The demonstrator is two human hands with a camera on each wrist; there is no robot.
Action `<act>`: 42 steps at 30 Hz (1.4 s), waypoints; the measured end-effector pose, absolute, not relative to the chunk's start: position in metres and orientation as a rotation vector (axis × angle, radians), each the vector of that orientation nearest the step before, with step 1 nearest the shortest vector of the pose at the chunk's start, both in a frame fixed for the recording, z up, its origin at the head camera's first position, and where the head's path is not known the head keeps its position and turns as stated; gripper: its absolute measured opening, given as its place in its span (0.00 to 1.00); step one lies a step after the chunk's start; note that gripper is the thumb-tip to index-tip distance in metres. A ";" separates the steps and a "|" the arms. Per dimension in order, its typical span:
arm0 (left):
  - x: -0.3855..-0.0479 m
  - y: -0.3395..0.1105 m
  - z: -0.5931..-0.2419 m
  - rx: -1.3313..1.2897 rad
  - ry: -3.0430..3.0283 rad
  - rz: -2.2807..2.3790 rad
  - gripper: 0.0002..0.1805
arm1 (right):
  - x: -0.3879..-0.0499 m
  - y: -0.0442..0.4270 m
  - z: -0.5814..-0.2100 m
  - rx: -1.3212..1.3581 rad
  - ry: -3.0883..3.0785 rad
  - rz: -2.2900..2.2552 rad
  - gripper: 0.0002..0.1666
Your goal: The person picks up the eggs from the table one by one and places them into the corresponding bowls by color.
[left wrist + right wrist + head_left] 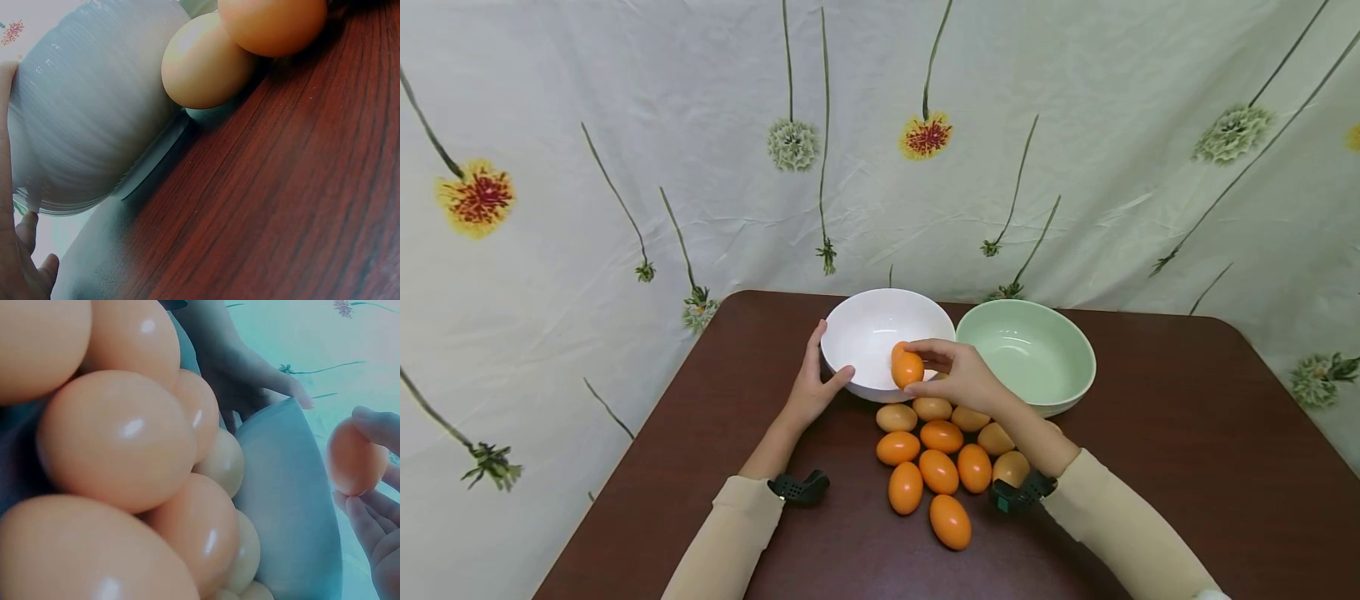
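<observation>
orange egg pinched at the white bowl

a smooth, glossy orange egg (908, 371) is over the near right part of a round, glossy white bowl (857, 337), pinched between the thumb and fingers of the right hand (958, 375). a second orange patch shows just behind it; whether that is another egg or a reflection, i cannot tell. the left hand (812, 385) rests against the bowl's left side, its thumb and fingers spread apart. just in front of the bowl lie six more orange eggs (938, 472) and several tan eggs (897, 417), some hidden by the right forearm. a round, pale green bowl (1030, 354) stands beside the white one. all rest on a dark reddish-brown tabletop (1187, 433), with a flower-printed white cloth (715, 108) behind.
</observation>
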State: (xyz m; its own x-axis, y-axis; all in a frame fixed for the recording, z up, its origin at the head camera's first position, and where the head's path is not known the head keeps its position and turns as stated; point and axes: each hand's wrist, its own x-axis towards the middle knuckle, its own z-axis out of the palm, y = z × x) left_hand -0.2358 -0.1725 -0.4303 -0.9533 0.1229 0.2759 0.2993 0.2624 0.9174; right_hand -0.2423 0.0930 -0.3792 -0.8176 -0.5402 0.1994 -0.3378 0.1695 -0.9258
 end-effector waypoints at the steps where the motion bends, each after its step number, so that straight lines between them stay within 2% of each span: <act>1: -0.236 -0.173 -0.430 -0.400 -2.374 -1.777 0.47 | -0.244 0.091 -0.380 -0.856 2.257 -1.720 0.32; 26: -0.239 -0.174 -0.430 -0.394 -2.393 -1.756 0.48 | -0.281 0.057 -0.384 -0.731 2.447 -1.596 0.31; 42: -0.236 -0.173 -0.429 -0.403 -2.383 -1.761 0.47 | -0.288 0.044 -0.385 -0.737 2.553 -1.302 0.31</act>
State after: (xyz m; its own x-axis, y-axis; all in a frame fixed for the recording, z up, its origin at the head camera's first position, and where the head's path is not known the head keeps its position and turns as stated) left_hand -0.2361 -0.1726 -0.4292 -0.9524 0.1247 0.2780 0.3024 0.2741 0.9129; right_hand -0.2883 0.0441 -0.3851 -0.8604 -0.5060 0.0609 -0.3465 0.4931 -0.7980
